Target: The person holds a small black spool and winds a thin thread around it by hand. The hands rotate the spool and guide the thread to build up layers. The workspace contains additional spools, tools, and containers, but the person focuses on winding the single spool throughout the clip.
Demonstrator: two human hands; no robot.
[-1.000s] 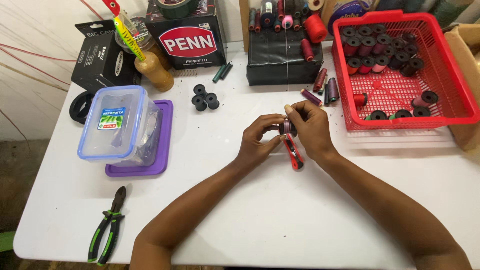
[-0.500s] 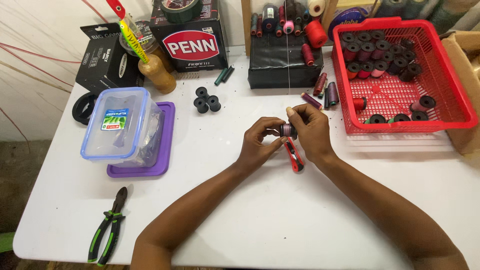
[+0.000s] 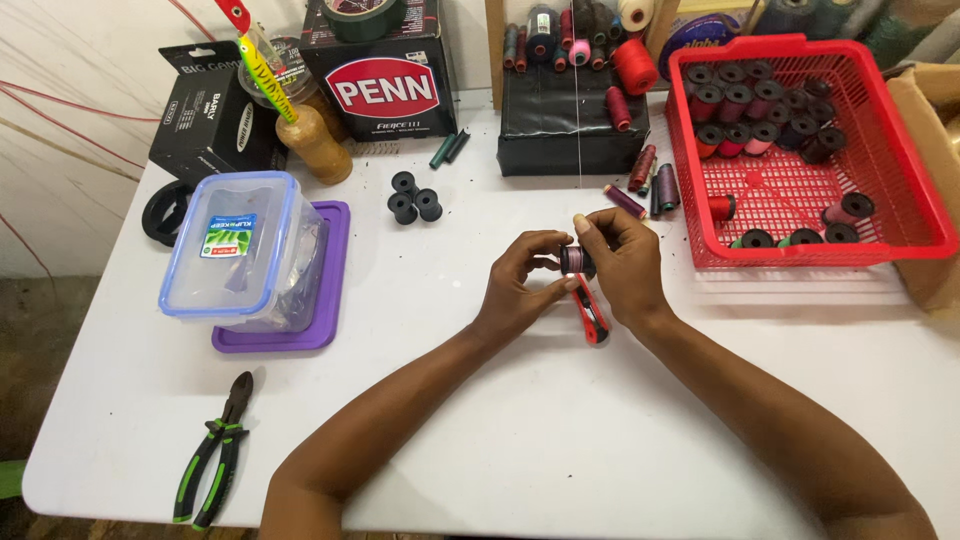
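Both hands meet mid-desk on a small thread spool (image 3: 573, 260): left hand (image 3: 515, 285) pinches one end, right hand (image 3: 625, 265) grips the other, apparently winding thread. Next calls for steady turning.

The small spool (image 3: 573, 260) is showing only a sliver, with the fingers of the left hand (image 3: 520, 285) and right hand (image 3: 625, 265) covering its ends. The red cutter (image 3: 590, 312) below the spool is lying partly under the right hand. Beyond the spool, the cardboard box (image 3: 935, 150) is running off the picture's right edge. The thread (image 3: 577, 140) rising from the spool is reading too thin to trace fully.
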